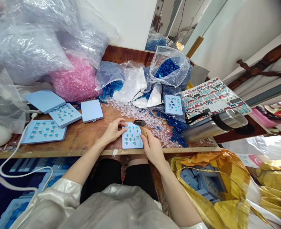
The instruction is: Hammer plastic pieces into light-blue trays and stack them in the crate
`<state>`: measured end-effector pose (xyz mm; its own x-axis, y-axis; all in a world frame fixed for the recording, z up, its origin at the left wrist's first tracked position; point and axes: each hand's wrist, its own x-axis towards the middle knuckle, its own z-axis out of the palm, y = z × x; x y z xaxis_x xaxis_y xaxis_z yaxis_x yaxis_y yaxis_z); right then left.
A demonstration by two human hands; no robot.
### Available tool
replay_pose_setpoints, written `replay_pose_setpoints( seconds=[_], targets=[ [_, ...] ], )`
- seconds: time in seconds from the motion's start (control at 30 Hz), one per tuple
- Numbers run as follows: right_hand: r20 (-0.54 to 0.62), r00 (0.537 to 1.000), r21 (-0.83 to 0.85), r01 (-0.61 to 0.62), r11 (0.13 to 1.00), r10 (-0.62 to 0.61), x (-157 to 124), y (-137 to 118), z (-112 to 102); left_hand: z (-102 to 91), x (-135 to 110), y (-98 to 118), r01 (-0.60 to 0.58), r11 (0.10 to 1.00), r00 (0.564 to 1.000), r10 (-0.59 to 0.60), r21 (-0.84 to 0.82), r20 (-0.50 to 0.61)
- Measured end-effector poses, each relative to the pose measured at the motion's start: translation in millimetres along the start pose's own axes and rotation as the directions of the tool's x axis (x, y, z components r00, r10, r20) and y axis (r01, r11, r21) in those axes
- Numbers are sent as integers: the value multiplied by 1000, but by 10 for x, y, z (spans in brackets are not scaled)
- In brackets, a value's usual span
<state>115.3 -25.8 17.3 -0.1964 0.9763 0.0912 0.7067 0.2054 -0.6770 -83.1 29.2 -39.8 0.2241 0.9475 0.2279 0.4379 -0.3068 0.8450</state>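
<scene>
I see the left hand (111,132) lying half open with its fingers on the blue tray (132,136) at the front edge of the desk (83,136), and the right hand (152,148) closed around the tan handle of a small tool (139,122) just beside this tray. The tray's pockets look filled with small blue-green pieces, as do the far left tray (43,132) and the tray beside it (64,114), but many clear rings (133,111) and blue pieces (178,136) lie loose on the desk.

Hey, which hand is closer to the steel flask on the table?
Right. The right hand is at the right edge of the blue tray, on the side toward the stainless steel flask. The left hand is farther away, beyond the tray's left edge.
</scene>
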Motion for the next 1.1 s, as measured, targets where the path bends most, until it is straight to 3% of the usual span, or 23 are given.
replay_pose_setpoints(
  seconds=[0.13,0.2,0.3,0.5,0.63,0.7,0.8,0.97,1.1],
  targets=[
    [159,983,-268,-47,962,92,126,-204,65,10,13,26,28,999,999,-28,-26,-16],
    [163,981,-329,-49,943,108,165,-232,112,12,19,33,35,999,999,-36,-24,-20],
    [99,993,-292,-34,956,66,187,-216,147,18,10,28,32,999,999,-33,-29,-19],
    [143,984,-222,-76,972,109,171,-28,163,-7,62,-46,1,998,1000,-3,-62,-25],
    [48,991,-111,-118,987,124,99,114,123,-81,395,-203,-91,972,987,117,215,-108],
    [36,988,-70,-148,986,151,45,165,104,-109,583,-287,-163,921,984,178,355,-9],
    [36,987,-4,-158,987,158,-35,232,86,-122,712,-322,-191,899,982,177,393,71],
    [-6,984,98,-176,979,178,-97,321,70,-96,473,-56,-57,987,997,64,148,-46],
    [-5,983,121,-183,976,185,-99,313,59,-4,261,184,-114,988,991,107,105,76]
  ],
)
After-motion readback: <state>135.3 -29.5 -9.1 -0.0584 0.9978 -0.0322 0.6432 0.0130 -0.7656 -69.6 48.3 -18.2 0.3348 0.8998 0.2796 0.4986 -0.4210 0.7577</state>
